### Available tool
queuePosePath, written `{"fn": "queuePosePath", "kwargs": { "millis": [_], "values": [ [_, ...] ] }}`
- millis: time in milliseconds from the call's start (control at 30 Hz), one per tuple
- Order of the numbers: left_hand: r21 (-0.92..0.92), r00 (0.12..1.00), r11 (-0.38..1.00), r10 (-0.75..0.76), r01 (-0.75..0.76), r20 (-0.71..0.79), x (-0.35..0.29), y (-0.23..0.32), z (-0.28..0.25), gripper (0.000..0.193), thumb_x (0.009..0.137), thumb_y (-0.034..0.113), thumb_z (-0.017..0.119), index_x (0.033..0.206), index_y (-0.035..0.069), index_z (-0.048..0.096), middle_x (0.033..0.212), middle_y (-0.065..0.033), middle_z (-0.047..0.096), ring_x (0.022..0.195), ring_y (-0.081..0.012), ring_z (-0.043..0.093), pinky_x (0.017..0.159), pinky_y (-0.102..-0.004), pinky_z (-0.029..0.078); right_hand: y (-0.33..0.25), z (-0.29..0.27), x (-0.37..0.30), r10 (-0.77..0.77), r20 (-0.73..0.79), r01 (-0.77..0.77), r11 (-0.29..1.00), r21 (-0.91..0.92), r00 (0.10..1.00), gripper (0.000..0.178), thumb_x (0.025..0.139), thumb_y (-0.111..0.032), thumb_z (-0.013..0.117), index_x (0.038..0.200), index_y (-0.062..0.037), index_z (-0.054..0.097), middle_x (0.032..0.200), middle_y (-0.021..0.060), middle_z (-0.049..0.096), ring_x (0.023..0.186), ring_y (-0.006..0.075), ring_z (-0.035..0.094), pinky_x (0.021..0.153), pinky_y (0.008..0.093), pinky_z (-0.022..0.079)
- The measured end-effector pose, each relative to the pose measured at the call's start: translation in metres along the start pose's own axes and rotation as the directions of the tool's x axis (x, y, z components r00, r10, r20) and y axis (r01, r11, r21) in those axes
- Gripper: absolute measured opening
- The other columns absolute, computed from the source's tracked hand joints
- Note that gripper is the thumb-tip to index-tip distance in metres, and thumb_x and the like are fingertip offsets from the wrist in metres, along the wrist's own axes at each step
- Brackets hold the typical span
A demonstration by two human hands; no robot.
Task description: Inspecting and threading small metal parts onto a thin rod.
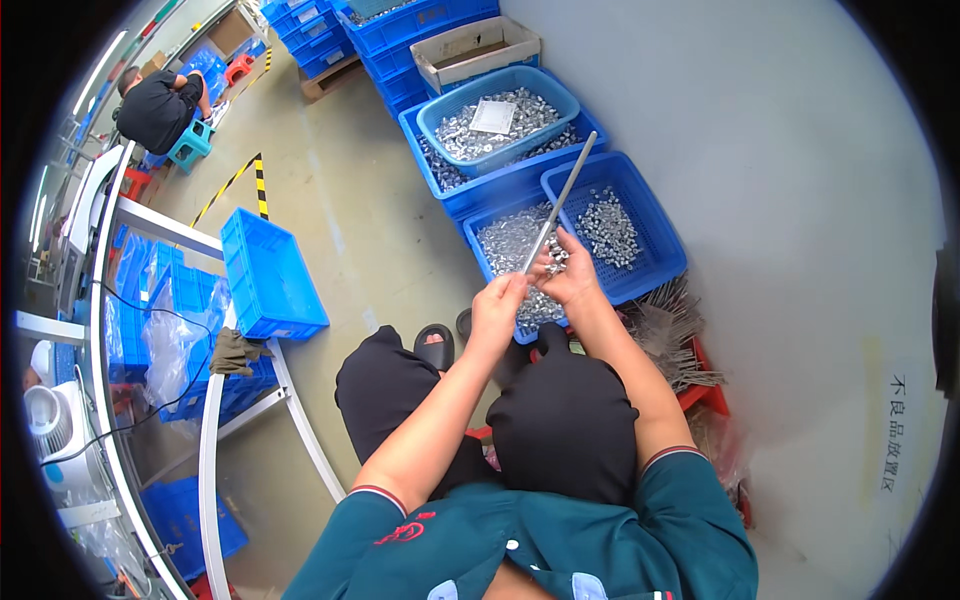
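My left hand (498, 312) is closed round the lower end of a thin, straight metal rod (566, 188). The rod slants up and away to the right over the bins. Just beside it, my right hand (574, 277) is turned palm up with curled fingers, cupping a few small silver metal parts (556, 257). Both hands are above a blue basket (482, 253) filled with similar shiny parts, partly under clear plastic. To its right, another blue basket (655, 240) holds a smaller heap of silver parts (608, 228).
Beyond stands a light-blue basket (566, 97) of metal parts with a white label on top. A bundle of thin metal rods (665, 335) lies beside my right forearm. At left are an empty blue crate (268, 270) and a white-framed bench (208, 450). A person (155, 115) sits far left.
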State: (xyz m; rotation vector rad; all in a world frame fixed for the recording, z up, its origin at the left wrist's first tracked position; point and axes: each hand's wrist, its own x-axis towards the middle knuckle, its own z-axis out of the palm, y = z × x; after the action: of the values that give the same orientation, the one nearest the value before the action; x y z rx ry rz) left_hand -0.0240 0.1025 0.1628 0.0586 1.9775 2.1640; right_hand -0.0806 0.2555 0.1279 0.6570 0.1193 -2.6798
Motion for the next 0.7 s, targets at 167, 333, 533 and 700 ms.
{"fn": "queuePosePath", "kwargs": {
  "millis": [167,333,533,700],
  "values": [
    [-0.155,0.999,0.987,0.036,-0.030,0.033,0.012,-0.021,0.012,0.025,0.092,0.024,0.052,0.082,0.002,0.058,0.096,-0.0056,0.063,0.091,-0.0119,0.052,0.086,-0.0272,0.037,0.010,0.005,-0.007,-0.047,-0.031,0.045,0.997,-0.070,0.998,0.028,0.090,-0.031,0.046,0.079,-0.0058,0.051,0.060,0.0041,0.047,0.050,0.0152,0.044,0.044,0.0264,0.037],
    [-0.016,0.999,0.999,-0.036,0.035,-0.021,0.008,-0.039,0.021,0.027,0.093,0.024,0.050,0.081,0.002,0.058,0.092,-0.0042,0.063,0.088,-0.0103,0.053,0.083,-0.0253,0.039,0.013,-0.003,0.006,-0.162,-0.143,0.143,0.980,-0.139,0.976,0.025,0.087,-0.030,0.051,0.080,-0.0054,0.051,0.064,0.0081,0.050,0.054,0.0182,0.047,0.045,0.0279,0.039],
    [-0.060,0.998,0.998,0.021,-0.025,-0.061,0.010,-0.030,0.026,0.027,0.093,0.025,0.049,0.082,0.003,0.059,0.085,-0.0009,0.061,0.067,-0.0040,0.046,0.062,-0.0191,0.036,-0.004,-0.036,0.021,-0.035,-0.106,0.024,0.995,-0.097,0.994,0.025,0.089,-0.030,0.049,0.084,-0.0053,0.052,0.068,0.0089,0.052,0.052,0.0179,0.050,0.041,0.0273,0.038],
    [-0.073,0.996,0.997,-0.038,0.032,-0.081,0.003,-0.016,-0.001,0.027,0.093,0.028,0.049,0.079,0.006,0.055,0.073,0.0024,0.058,0.039,0.0001,0.025,0.036,-0.0183,0.017,-0.001,-0.024,0.021,0.064,-0.172,-0.067,0.998,-0.014,0.983,0.024,0.088,-0.029,0.053,0.090,-0.0057,0.053,0.078,0.0104,0.056,0.063,0.0178,0.058,0.044,0.0215,0.042]
  ]
}}
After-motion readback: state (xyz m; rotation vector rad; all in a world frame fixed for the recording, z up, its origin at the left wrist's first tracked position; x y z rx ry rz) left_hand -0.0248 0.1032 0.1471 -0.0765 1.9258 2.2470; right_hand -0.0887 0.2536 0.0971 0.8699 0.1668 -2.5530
